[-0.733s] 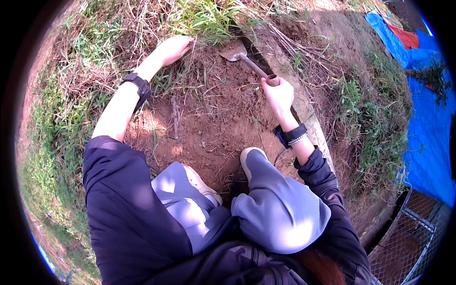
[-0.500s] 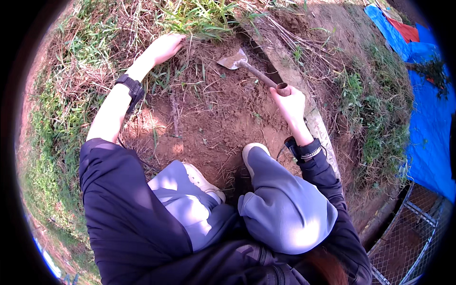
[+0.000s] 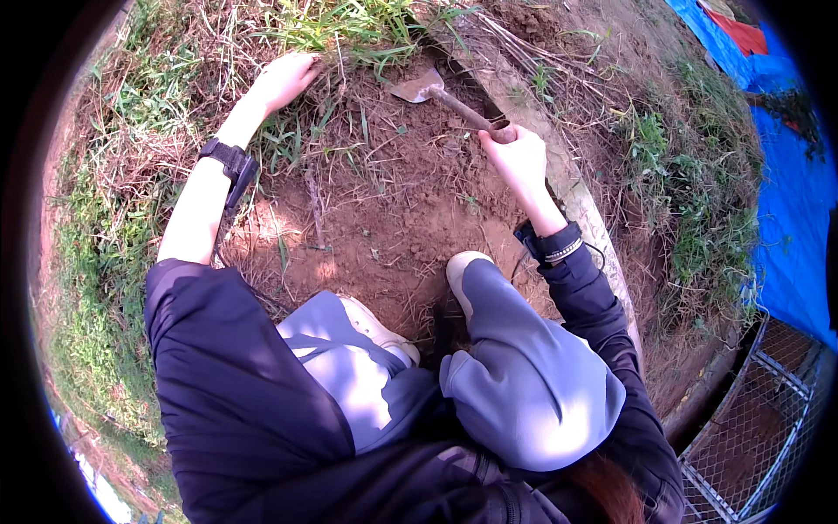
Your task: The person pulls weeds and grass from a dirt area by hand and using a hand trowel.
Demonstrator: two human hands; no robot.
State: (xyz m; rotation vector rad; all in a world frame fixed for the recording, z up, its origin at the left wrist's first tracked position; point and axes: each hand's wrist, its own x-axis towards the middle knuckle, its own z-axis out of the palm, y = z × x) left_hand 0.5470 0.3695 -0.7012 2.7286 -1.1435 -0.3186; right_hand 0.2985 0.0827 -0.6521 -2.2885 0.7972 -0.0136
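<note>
My right hand (image 3: 521,164) is wrapped around the handle of a small hand hoe (image 3: 464,111), near the handle's hollow end. The hoe's flat, worn metal blade points left and rests at or just above the soil beside a narrow dark gap. Farther left, my left hand (image 3: 284,81) reaches down with its back up and fingers curled at the edge of the grass (image 3: 367,31). Its fingertips are partly hidden, so what they hold does not show. Brown soil (image 3: 384,218) with dry stalks lies between my hands and my feet.
A concrete edging (image 3: 580,205) runs along my right. Beyond it are weeds (image 3: 650,148), a blue tarp (image 3: 790,227) and a wire mesh panel (image 3: 755,428). Dry stems and green plants (image 3: 105,297) cover the left side. My light shoes (image 3: 464,271) stand on the soil.
The whole view has shifted a little, moving the ground up and left in the picture. My right hand and the hoe's handle end have moved slightly farther away. The left hand keeps its place by the grass.
</note>
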